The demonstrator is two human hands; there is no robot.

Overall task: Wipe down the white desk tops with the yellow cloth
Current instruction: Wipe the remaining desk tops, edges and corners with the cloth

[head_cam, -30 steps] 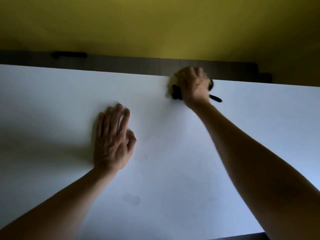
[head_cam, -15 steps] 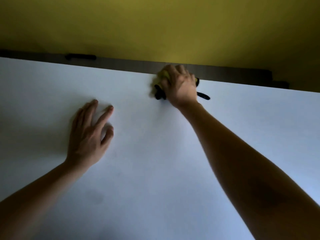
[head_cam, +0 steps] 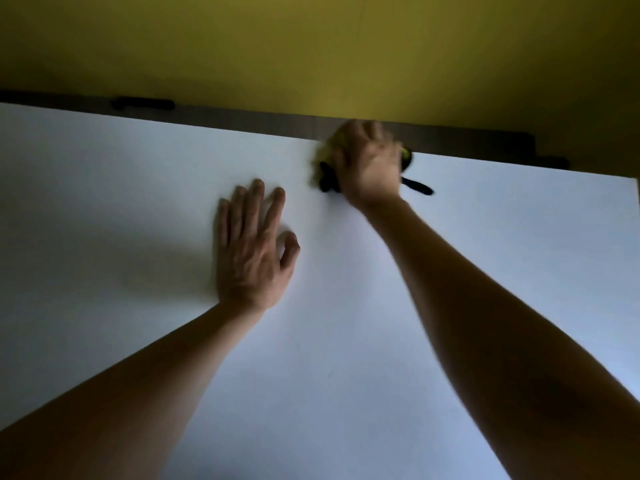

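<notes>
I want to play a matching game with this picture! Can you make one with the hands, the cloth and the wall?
Things:
1. left hand
2. right hand
3. yellow cloth
4. wall

Descriptions:
A. bunched up at the desk's far edge
B. mustard yellow, behind the desk
C. flat on the white desk
D. gripping the cloth

Pairs: 1-C, 2-D, 3-A, 4-B

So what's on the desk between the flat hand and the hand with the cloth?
Nothing: in the head view only bare white desk top separates the left hand, resting flat, from the right hand gripping the yellow cloth.
</notes>
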